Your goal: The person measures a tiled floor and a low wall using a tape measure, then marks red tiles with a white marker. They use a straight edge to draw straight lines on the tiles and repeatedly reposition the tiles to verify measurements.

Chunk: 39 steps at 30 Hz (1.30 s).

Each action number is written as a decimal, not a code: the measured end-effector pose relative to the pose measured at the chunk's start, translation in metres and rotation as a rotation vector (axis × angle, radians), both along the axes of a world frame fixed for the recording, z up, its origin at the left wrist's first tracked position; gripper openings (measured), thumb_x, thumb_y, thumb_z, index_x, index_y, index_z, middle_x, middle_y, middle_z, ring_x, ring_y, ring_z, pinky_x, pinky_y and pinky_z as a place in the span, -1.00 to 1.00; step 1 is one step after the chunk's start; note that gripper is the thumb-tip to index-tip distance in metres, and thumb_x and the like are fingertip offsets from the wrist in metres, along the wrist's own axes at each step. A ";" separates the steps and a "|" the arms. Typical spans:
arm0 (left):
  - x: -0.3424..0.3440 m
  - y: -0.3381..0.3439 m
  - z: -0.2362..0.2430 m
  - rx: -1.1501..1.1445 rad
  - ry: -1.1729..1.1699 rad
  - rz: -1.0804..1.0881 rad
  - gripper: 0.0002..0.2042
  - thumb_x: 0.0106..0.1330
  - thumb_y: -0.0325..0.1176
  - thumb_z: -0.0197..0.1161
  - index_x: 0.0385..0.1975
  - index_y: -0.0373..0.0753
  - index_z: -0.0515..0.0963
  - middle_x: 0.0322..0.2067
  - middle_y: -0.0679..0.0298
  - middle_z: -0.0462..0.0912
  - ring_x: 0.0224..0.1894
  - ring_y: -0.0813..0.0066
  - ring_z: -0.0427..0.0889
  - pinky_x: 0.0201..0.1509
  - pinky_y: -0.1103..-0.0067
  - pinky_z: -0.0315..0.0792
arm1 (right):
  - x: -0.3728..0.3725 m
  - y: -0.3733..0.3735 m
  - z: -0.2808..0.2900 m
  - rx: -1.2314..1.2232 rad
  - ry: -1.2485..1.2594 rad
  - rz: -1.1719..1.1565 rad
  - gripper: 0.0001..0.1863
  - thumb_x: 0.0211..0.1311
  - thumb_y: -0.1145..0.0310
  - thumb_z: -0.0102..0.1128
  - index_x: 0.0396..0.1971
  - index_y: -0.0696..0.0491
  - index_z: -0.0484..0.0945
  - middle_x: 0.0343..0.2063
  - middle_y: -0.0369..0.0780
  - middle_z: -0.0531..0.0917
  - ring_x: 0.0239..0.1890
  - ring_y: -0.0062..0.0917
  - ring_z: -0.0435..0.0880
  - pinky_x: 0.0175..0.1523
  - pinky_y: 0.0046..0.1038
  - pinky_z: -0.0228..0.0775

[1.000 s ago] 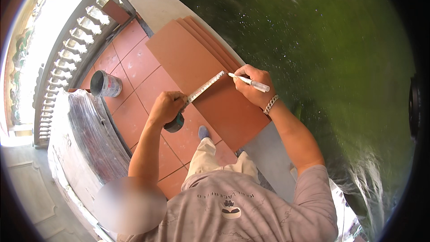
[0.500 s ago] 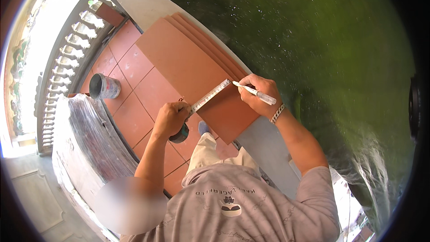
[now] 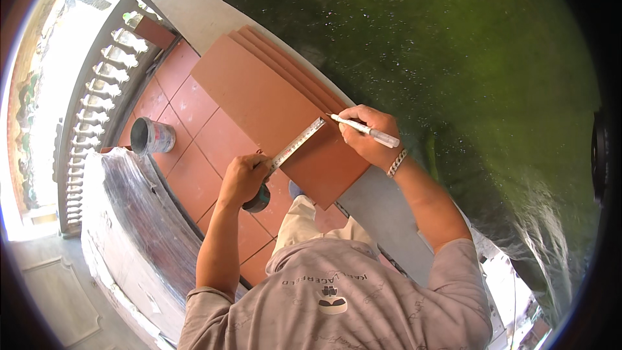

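My left hand [image 3: 245, 178] is closed at the near-left edge of the top reddish-brown tile [image 3: 236, 91], gripping a tape measure. The tape's pale marked blade [image 3: 297, 143] runs out across the tile toward its right edge. Below that hand the dark, rounded tape case [image 3: 258, 199] shows in part. My right hand [image 3: 372, 135] pinches a white marker pen [image 3: 369, 131]. The pen's tip points left, just beyond the blade's far end at the tile's right edge; whether it touches the tile I cannot tell. Several similar tiles [image 3: 285, 61] show behind the top one, slightly offset.
Red floor tiles [image 3: 194, 107] lie on the left, with a dark-mouthed bucket [image 3: 153, 136] on them. Plastic-wrapped furniture or panelling [image 3: 139, 204] stands nearer, beside a balustrade [image 3: 97, 104]. A green sheet [image 3: 453, 58] covers the right side, beyond a grey ledge [image 3: 389, 217].
The view has shifted slightly. The pen tip and the blade's end, which met before, now show a small gap between them. Both hands keep their hold.
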State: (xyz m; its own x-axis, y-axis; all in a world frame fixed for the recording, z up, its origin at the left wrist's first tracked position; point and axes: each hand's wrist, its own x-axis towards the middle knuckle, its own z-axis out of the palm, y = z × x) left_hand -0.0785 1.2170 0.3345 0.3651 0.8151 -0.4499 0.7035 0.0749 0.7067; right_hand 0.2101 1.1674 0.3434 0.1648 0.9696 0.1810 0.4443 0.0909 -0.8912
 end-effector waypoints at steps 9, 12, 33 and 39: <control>0.001 -0.002 -0.006 -0.031 0.000 0.034 -0.81 0.22 -0.37 0.10 -0.42 -0.28 0.65 -0.63 0.23 0.56 -0.57 0.45 0.53 -0.39 0.49 0.44 | -0.003 0.002 -0.017 0.055 -0.083 0.043 -0.93 0.16 0.49 0.29 -0.37 0.08 0.58 -0.50 -0.18 0.69 -0.49 -0.41 0.72 -0.39 -0.44 0.55; 0.000 -0.002 -0.007 -0.050 -0.009 0.040 -0.81 0.22 -0.37 0.09 -0.47 -0.30 0.62 -0.64 0.22 0.55 -0.58 0.44 0.53 -0.40 0.49 0.43 | -0.003 0.004 -0.015 0.112 -0.139 0.052 -0.93 0.15 0.51 0.29 -0.39 0.09 0.56 -0.51 -0.17 0.68 -0.49 -0.37 0.71 -0.39 -0.42 0.55; 0.000 -0.004 -0.004 -0.112 0.043 0.043 -0.79 0.27 -0.31 0.10 -0.37 -0.25 0.66 -0.60 0.10 0.59 -0.56 0.27 0.61 -0.39 0.43 0.47 | -0.001 0.007 -0.008 -0.008 -0.152 0.094 -0.90 0.10 0.50 0.31 -0.37 0.11 0.60 -0.48 -0.15 0.70 -0.47 -0.31 0.72 -0.37 -0.37 0.57; -0.001 -0.006 -0.008 -0.142 0.024 0.037 -0.79 0.28 -0.31 0.10 -0.35 -0.25 0.65 -0.55 0.06 0.62 -0.50 0.18 0.64 -0.33 0.40 0.48 | -0.002 0.001 -0.010 -0.007 -0.188 0.091 -0.90 0.09 0.50 0.32 -0.38 0.11 0.61 -0.49 -0.15 0.70 -0.49 -0.32 0.71 -0.38 -0.39 0.56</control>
